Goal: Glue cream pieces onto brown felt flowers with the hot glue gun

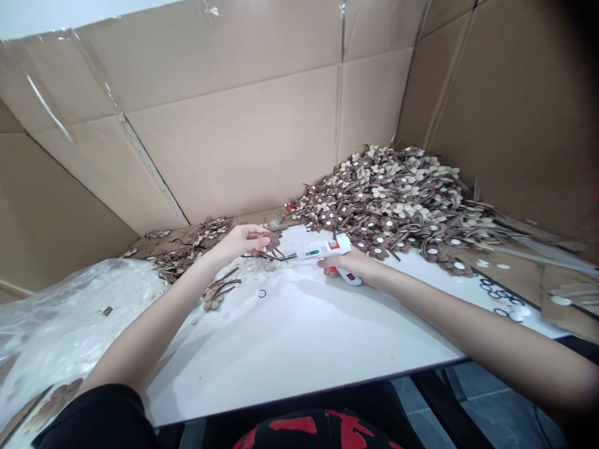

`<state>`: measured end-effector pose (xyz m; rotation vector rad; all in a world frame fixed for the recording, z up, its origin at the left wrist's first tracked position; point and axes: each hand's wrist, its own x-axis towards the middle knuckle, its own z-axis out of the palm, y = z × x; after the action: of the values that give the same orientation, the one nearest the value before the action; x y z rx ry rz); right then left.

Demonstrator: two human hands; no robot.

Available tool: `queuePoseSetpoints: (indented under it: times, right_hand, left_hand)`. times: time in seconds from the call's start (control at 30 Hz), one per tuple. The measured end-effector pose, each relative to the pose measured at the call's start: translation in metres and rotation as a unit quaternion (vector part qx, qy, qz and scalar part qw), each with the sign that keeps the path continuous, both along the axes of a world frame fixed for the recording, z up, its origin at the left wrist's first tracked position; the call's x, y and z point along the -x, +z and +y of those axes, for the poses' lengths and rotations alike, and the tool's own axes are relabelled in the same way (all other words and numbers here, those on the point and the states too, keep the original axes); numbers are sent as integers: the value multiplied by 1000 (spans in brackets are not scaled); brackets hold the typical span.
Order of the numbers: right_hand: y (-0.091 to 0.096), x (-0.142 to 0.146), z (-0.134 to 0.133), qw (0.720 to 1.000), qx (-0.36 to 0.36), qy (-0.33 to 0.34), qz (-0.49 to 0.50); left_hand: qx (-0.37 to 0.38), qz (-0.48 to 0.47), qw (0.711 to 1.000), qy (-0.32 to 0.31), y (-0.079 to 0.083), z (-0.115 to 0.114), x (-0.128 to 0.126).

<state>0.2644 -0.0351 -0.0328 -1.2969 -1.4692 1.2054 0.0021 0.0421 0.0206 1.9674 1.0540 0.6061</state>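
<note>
My left hand (246, 241) pinches a brown flower cutout (272, 242) between thumb and fingers, just above the white table (299, 337). Wrapped round the handle of a white glue gun (322, 248) is my right hand (344, 263). The gun's nozzle points left, close to the strips hanging from the flower; whether it touches them I cannot tell. Below my left hand, a light tan flower cutout (213, 302) lies with brown strips. A small dark ring (262, 294) rests on the table nearby.
A large heap of brown and tan flower cutouts (393, 193) fills the back right. A smaller pile (175, 262) lies left. A clear plastic bag of white pieces (93, 312) covers the left side. Dark rings (496, 292) lie right. Cardboard walls (243, 131) enclose the table.
</note>
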Motion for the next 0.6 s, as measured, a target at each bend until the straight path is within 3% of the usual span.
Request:
queuePoseSetpoints:
  times: [0.1, 0.2, 0.3, 0.4, 0.6]
  right_hand:
    - [2, 0, -1, 1000, 8, -6, -8]
    - [6, 2, -3, 1000, 15, -16, -22]
    - [10, 3, -6, 999, 22, -16, -26]
    - [12, 3, -7, 999, 19, -14, -29]
    - [7, 1, -6, 999, 11, 13, -32]
  left_hand:
    - [111, 22, 993, -40, -11, -33, -3]
    - [136, 63, 988, -49, -33, -49, -9]
    - [-6, 108, 994, -2, -46, -52, -15]
    - [-165, 160, 972, 40, -46, -50, -16]
    - [-277, 191, 942, 21, -47, -38, -3]
